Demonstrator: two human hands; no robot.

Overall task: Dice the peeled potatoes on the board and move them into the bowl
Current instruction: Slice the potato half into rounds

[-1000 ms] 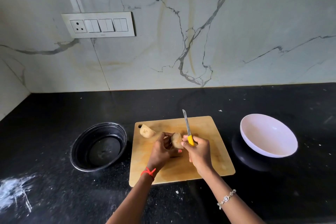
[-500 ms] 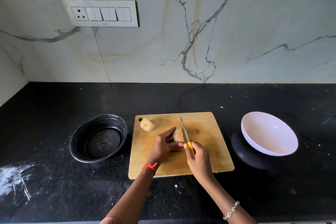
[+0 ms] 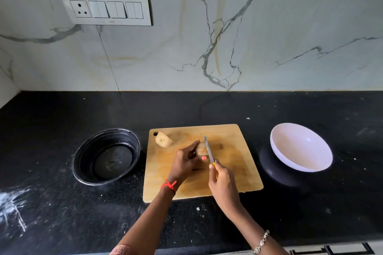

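Currently, from my remote station, I log the head view as follows. Left hand [image 3: 186, 161]: centre of frame, fingers curled over and pinching a peeled potato piece [image 3: 200, 149], which it pins to the wooden cutting board [image 3: 234, 172]. Right hand [image 3: 222, 184]: just right of it, fingers wrapped round the yellow handle of a small knife [image 3: 208, 149], whose blade lies along the right flank of that piece; I cannot tell whether the edge has entered it. Potato half [image 3: 163, 140]: uncut, alone at the board's upper left corner, apart from both hands. White bowl [image 3: 300, 147]: right of the board, tilted, nothing in it. Black round container [image 3: 106, 156]: left of the board, holding no potato. Black countertop [image 3: 207, 109]: flecked with pale specks, with a white smear at lower left. Switch panel [image 3: 105, 8]: upper left, on the marble wall [image 3: 269, 27]. Progress, as I judge it: early. I see no dice on the board and none in either vessel. The held piece, then the far half, have to be cut down and carried over, presumably to the white bowl.
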